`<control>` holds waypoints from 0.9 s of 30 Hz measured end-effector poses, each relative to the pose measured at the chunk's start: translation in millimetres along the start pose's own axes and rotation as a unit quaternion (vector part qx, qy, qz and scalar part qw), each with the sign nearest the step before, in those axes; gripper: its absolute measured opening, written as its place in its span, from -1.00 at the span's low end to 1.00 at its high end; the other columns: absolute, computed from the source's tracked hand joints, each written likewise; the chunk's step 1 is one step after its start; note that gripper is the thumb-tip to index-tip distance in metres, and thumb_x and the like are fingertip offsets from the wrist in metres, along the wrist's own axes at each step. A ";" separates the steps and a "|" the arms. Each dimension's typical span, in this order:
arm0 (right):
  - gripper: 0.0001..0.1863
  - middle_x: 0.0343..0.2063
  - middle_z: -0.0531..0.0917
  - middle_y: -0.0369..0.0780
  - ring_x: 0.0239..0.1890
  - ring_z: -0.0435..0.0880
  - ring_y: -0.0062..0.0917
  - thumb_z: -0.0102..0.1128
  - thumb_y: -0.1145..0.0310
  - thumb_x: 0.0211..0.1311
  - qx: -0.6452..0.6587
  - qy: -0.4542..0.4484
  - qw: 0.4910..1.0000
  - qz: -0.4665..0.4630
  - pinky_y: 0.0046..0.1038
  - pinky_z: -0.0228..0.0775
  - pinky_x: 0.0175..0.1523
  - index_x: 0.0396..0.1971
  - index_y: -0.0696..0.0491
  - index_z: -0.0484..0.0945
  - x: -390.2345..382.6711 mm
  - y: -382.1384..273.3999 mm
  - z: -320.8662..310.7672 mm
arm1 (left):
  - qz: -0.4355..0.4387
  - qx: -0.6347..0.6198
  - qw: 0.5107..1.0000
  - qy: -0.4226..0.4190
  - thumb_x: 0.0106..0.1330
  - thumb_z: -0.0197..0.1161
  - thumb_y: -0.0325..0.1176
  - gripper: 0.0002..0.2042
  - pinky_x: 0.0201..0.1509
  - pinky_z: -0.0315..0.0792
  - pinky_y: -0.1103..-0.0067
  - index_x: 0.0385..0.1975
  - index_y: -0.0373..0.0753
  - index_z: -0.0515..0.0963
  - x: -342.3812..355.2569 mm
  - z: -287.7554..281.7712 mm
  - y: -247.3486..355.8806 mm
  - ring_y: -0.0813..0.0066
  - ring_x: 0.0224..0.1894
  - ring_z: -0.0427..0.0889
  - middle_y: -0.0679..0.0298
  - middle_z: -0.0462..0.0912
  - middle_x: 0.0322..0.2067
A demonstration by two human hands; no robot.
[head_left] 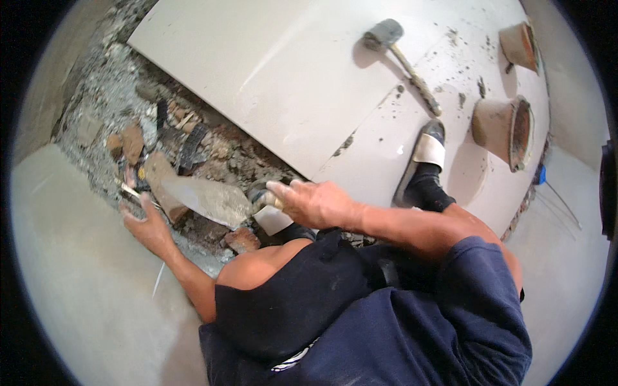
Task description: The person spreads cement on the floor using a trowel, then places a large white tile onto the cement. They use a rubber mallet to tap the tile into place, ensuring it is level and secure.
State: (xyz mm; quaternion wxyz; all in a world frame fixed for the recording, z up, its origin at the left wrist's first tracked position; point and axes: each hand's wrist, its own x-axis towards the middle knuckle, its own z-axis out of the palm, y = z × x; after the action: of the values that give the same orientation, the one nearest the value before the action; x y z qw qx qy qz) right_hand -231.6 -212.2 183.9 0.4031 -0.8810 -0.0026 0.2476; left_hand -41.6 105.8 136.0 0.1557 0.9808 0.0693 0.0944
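Trowel [209, 201], its metal blade grey and pointed, was in the right hand [315, 202], fingers closed around the handle, just off the near corner of the large, glossy off-white tile [244, 71]. The blade pointed left over loose grey-brown rubble [219, 151] bordering that tile, overlapping a reddish-brown broken brick [158, 168] in view. The left hand [151, 231], farther left of the tile, had thumb and forefinger parted near a thin white stick [131, 190]; whether they pinched it could not be told. Good handling probably called for a steady wrist, a low blade angle, and left fingers clear of the tip.
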 end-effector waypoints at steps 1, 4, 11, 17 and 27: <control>-0.42 -0.27 0.61 -0.03 -0.34 0.67 -0.14 0.11 0.29 0.21 0.009 0.046 0.999 -0.016 -0.13 0.52 -0.30 0.25 -0.02 0.23 -7.7 5.3 -20.0 | -0.030 0.000 0.999 -0.010 0.26 0.26 -0.04 -0.39 0.25 0.26 0.21 0.20 -0.33 0.37 1.6 4.4 7.1 -0.12 0.16 0.39 -0.13 0.45 0.09; -0.54 -0.35 0.66 -0.03 -0.30 0.68 -0.10 0.19 0.24 0.20 -0.095 0.038 0.975 0.197 -0.14 0.54 -0.23 0.08 0.03 0.36 -72.0 52.5 -120.5 | 0.177 -0.063 0.977 -0.097 0.26 0.25 -0.06 -0.39 0.27 0.23 0.19 0.21 -0.33 0.36 0.1 32.1 57.9 -0.07 0.20 0.37 -0.10 0.42 0.15; -0.56 -0.15 0.61 0.11 -0.04 0.62 -0.10 0.15 0.21 0.26 -0.232 0.448 0.757 0.415 -0.23 0.43 0.01 0.05 0.12 0.39 -334.3 136.5 -282.7 | 0.584 -0.025 0.746 -0.317 0.21 0.23 0.06 -0.33 0.42 -0.17 -0.08 0.28 -0.14 0.30 -120.9 106.1 212.4 0.02 0.48 -0.10 0.03 0.02 0.42; -0.51 -0.18 0.63 0.11 -0.09 0.60 0.00 0.17 0.08 0.20 -0.236 0.355 0.629 0.650 -0.14 0.41 0.01 -0.05 0.19 0.49 -472.7 225.5 -286.5 | 0.596 0.010 0.701 -0.391 0.16 0.26 0.13 -0.22 0.42 -0.19 -0.09 0.35 -0.10 0.23 -117.0 116.2 231.2 0.06 0.50 -0.16 0.05 -0.06 0.45; -0.61 -0.19 0.60 -0.07 -0.06 0.56 -0.13 0.30 0.14 0.15 -0.309 0.412 0.728 0.452 -0.21 0.40 0.03 -0.10 0.06 0.59 -367.7 244.1 -286.6 | 0.258 0.211 0.900 -0.282 0.22 0.19 0.14 -0.12 0.44 -0.23 -0.05 0.42 -0.24 0.00 110.0 151.4 237.1 0.08 0.50 -0.16 0.00 -0.13 0.46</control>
State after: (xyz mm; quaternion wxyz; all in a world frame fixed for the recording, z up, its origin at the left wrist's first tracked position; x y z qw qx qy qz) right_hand -476.2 -655.3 328.1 -0.0893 -0.8691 0.4865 -0.0012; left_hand 122.0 -143.6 88.1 -0.0720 0.9598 -0.2145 -0.1664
